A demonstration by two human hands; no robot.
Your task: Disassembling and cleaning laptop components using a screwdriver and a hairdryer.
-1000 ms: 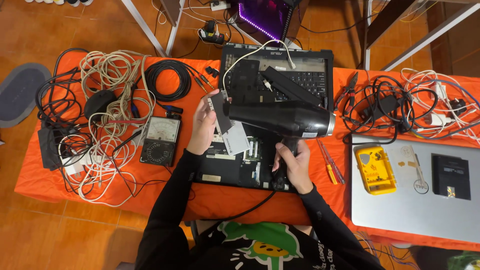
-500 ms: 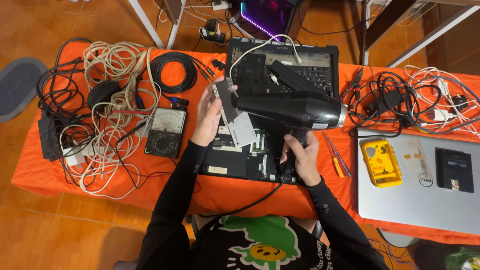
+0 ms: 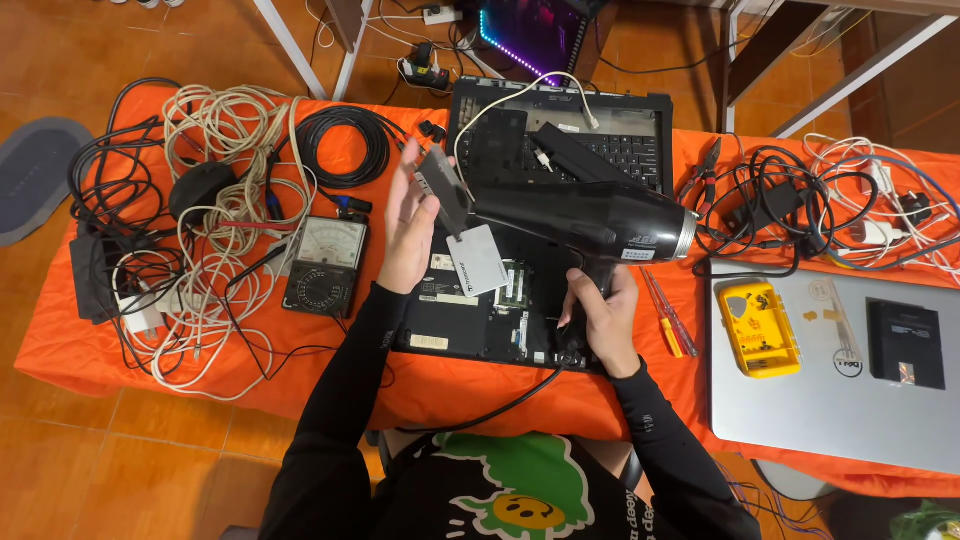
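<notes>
My right hand [image 3: 600, 312] grips the handle of a black hair dryer [image 3: 585, 220], held level over an opened laptop [image 3: 470, 310] with its nozzle pointing left. My left hand [image 3: 408, 225] holds a thin grey rectangular part [image 3: 443, 187] upright right in front of the nozzle. A pale flat drive [image 3: 480, 262] lies on the opened laptop base just below. The dryer's black cord [image 3: 500, 405] trails off the table's front edge toward my body.
An analog multimeter [image 3: 325, 267] sits left of the laptop, beside tangled white and black cables [image 3: 200, 220]. At the right lie a closed silver laptop [image 3: 830, 380], a yellow case [image 3: 760, 328], a black drive [image 3: 905, 343], screwdrivers [image 3: 665, 315] and more cables [image 3: 800, 205].
My left hand has raised the grey part slightly and tilted it more upright at the nozzle. The dryer stays in roughly the same place over the laptop.
</notes>
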